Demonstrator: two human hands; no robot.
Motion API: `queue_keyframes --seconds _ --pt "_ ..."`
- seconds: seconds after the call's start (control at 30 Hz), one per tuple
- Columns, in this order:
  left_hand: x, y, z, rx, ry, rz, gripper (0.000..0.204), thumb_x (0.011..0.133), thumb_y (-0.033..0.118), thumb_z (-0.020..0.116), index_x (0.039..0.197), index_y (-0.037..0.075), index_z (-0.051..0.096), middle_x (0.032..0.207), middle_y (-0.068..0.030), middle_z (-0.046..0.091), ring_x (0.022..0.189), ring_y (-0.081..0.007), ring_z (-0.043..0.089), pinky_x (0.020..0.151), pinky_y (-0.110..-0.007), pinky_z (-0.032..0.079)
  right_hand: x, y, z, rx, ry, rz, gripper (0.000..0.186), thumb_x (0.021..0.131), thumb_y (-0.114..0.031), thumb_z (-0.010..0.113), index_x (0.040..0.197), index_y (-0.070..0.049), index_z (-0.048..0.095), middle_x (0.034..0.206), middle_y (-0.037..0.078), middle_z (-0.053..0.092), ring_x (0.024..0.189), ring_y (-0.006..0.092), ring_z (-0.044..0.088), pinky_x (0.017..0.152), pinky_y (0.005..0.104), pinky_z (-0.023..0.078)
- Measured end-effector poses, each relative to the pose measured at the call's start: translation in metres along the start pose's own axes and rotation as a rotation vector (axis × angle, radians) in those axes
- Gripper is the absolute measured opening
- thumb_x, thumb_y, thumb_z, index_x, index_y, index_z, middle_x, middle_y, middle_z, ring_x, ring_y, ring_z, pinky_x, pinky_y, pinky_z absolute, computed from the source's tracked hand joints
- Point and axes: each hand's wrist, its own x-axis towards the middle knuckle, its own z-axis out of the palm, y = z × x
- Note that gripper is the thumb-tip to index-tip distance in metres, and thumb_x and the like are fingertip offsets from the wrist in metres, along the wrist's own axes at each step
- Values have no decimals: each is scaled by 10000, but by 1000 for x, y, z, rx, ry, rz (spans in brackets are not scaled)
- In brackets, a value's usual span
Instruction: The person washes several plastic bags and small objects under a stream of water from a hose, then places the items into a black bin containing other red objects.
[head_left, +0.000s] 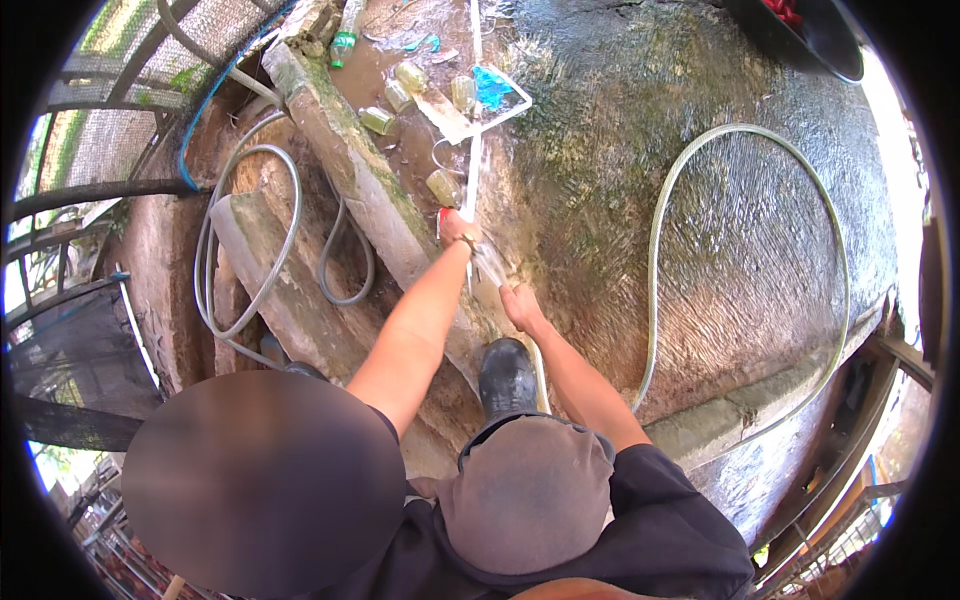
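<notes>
My left hand (458,228) is closed, reaching forward low over the wet ground. Something red and white shows at its fingers, too small to make out. Just beyond it lies a clear jar (443,187) with a greenish tint. My right hand (520,308), nearer and to the right, is closed around a pale hose (541,375). A whitish streak of water (488,262) runs from that hand toward the left wrist. A thin white pipe (474,165) stretches away from beside my left hand.
Several more jars (378,120), blue plastic (491,87) and a green-labelled bottle (343,48) lie ahead. A concrete kerb (350,150) runs along the left. Hose loops lie left (298,210) and right (655,240). A black basin (830,45) stands far right. My boot (507,375) is close.
</notes>
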Motion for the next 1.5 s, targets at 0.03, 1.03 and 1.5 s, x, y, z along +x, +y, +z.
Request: queue_keyframes --seconds 0.03,1.03,1.5 --pt "18 6 -10 -55 -27 -6 241 688 175 627 878 29 651 905 -196 651 902 -337 628 781 -410 495 -2 -1 -4 20 -22 8 546 849 -378 423 538 69 437 464 157 458 439 259 534 440 422 421" --pt "-106 -7 -123 487 -328 1006 387 796 249 559 1129 51 546 1003 -136 600 1020 -295 540 1018 -458 314 53 -1 -18 -38 286 -83 479 879 -397 404 802 24 620 817 350 566 823 486 567 731 513 446" --pt "-119 -23 -112 698 -224 1039 299 790 302 550 934 52 628 900 -102 635 973 -259 570 1020 -438 295 45 -26 15 -49 97 -250 547 845 -398 417 678 99 573 648 316 559 694 436 612 647 478 458"
